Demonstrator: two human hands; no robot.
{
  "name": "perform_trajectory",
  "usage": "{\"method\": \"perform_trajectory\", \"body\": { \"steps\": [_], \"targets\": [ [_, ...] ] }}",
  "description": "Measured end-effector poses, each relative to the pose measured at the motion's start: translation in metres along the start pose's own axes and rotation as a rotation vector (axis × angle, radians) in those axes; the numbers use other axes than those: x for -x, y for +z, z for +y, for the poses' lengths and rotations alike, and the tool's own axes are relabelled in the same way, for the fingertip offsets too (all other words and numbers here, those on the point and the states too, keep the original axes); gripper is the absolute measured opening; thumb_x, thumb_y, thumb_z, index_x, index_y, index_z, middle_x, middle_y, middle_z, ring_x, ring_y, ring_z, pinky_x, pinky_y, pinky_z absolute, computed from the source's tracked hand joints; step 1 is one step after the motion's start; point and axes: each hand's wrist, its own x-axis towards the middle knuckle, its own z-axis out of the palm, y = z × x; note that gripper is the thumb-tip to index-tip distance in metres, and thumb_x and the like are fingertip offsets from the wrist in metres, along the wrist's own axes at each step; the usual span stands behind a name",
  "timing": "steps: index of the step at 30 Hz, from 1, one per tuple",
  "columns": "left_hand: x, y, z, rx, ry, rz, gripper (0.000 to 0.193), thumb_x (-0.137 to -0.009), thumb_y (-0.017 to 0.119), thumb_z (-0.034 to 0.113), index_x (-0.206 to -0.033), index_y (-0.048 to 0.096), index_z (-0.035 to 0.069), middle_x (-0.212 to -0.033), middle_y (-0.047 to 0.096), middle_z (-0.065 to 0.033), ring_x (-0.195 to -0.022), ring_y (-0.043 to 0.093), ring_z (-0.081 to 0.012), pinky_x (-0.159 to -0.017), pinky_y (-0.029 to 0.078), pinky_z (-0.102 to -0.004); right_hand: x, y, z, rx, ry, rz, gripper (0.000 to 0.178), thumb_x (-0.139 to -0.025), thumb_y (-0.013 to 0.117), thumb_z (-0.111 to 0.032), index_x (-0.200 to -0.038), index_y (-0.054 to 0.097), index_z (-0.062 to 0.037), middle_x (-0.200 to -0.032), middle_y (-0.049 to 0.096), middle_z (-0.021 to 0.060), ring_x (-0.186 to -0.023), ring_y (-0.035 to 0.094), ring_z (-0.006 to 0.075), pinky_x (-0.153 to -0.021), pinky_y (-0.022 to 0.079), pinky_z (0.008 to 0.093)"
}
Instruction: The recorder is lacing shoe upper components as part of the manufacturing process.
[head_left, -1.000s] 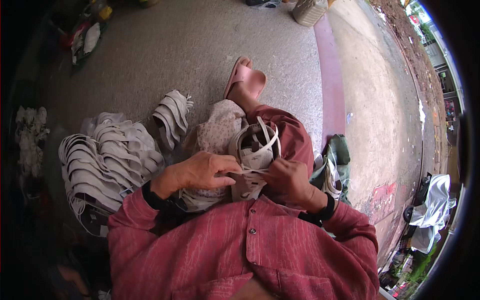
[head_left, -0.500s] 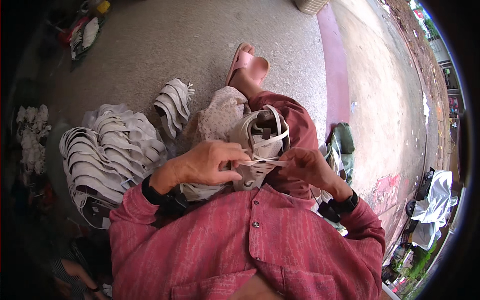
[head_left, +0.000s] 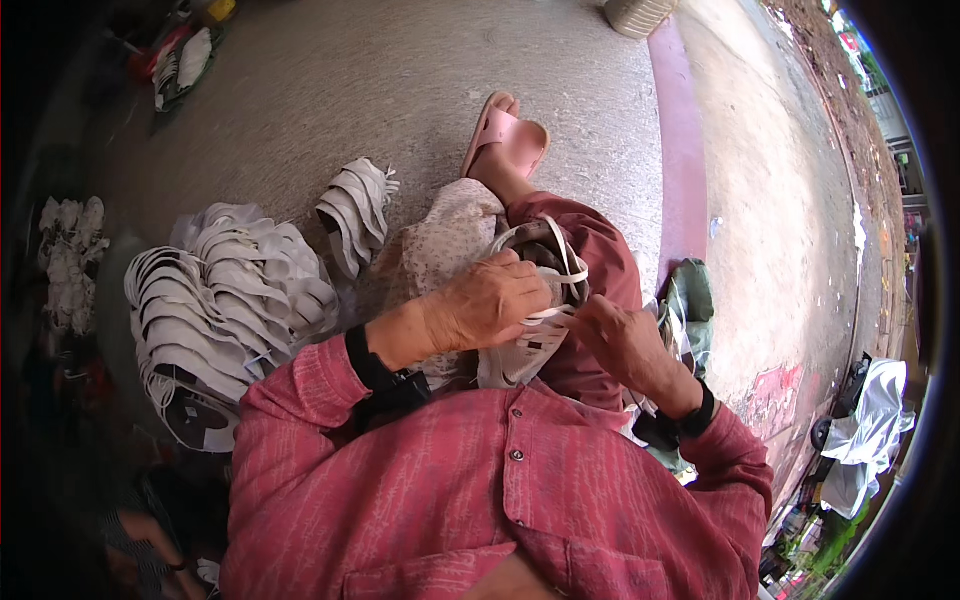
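A light-coloured shoe upper [head_left: 520,360] rests on my lap, against the dark red trousers. White shoelace [head_left: 549,314] runs across its front between my hands, and a loop of it stands over the opening. My left hand [head_left: 487,300] lies over the near-left side of the opening, fingers curled and pinched on the shoelace; its fingertips are partly hidden. At the right edge of the upper, my right hand [head_left: 622,340] is closed in a pinch at the other end of the shoelace. Much of the upper is covered by the left hand.
To my left lie stacked white shoe uppers [head_left: 215,310], with a smaller stack [head_left: 357,210] beyond. A green bag [head_left: 690,300] stands by my right knee. A pale ribbed container [head_left: 640,16] is at the far edge. Another person's arm [head_left: 150,540] shows at lower left.
My left hand has moved right and up over the upper's opening, covering more of it. The right hand has shifted slightly to the right, and the shoelace span between them is shorter.
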Motion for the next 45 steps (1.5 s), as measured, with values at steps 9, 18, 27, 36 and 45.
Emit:
{"method": "perform_trajectory", "body": {
  "steps": [9, 18, 27, 36, 45],
  "targets": [
    [0.014, -0.016, 0.003, 0.425, -0.196, -0.064, 0.024, -0.075, 0.078, 0.026, -0.083, 0.062, 0.010, -0.102, 0.062, -0.0026, -0.096, 0.057, -0.0187, -0.092, 0.036, -0.0364, -0.023, -0.028, 0.014, -0.748, 0.274, 0.007, 0.023, -0.096, 0.063, -0.022, -0.107, 0.063, -0.0012, -0.090, 0.067, 0.0033, -0.070, 0.058, 0.0081, -0.060, 0.047, 0.0235],
    [0.015, -0.025, -0.003, 0.311, -0.259, 0.322, 0.014, -0.083, 0.072, 0.019, -0.091, 0.068, 0.009, -0.114, 0.063, -0.0065, -0.111, 0.056, -0.0234, -0.102, 0.035, -0.0387, -0.104, -0.004, 0.019, -0.589, -0.007, -0.215, 0.041, -0.092, 0.064, -0.013, -0.131, 0.055, -0.0032, -0.110, 0.064, 0.0043, -0.102, 0.058, 0.0133, -0.090, 0.048, 0.0281],
    [0.031, 0.017, -0.044, 0.608, -0.835, 0.164, 0.051, -0.094, 0.064, 0.038, -0.126, 0.053, 0.000, -0.118, 0.061, -0.0166, -0.114, 0.056, -0.0219, -0.098, 0.045, -0.0333, -0.003, 0.000, 0.071, -1.273, -0.098, 0.092, 0.068, -0.078, 0.069, -0.024, -0.135, 0.048, 0.0074, -0.138, 0.053, 0.0164, -0.121, 0.055, 0.0194, -0.104, 0.041, 0.0327],
    [-0.010, -0.018, -0.007, 0.624, -0.829, -0.155, 0.072, -0.088, 0.065, 0.050, -0.137, 0.048, 0.000, -0.134, 0.053, -0.0145, -0.127, 0.047, -0.0214, -0.105, 0.038, -0.0312, 0.013, 0.006, 0.063, -1.246, 0.015, 0.157, 0.057, -0.080, 0.056, 0.002, -0.136, 0.047, 0.0047, -0.140, 0.052, 0.0151, -0.128, 0.050, 0.0220, -0.109, 0.035, 0.0328],
    [-0.007, -0.018, 0.011, 1.489, -0.744, 0.159, 0.069, -0.101, 0.040, 0.051, -0.147, 0.032, 0.000, -0.144, 0.044, -0.0140, -0.131, 0.044, -0.0212, -0.113, 0.029, -0.0340, -0.034, -0.006, 0.027, -0.941, -0.079, -0.117, 0.060, -0.089, 0.064, -0.015, -0.143, 0.040, -0.0037, -0.130, 0.055, 0.0086, -0.121, 0.050, 0.0165, -0.101, 0.041, 0.0290]
  ]
}}
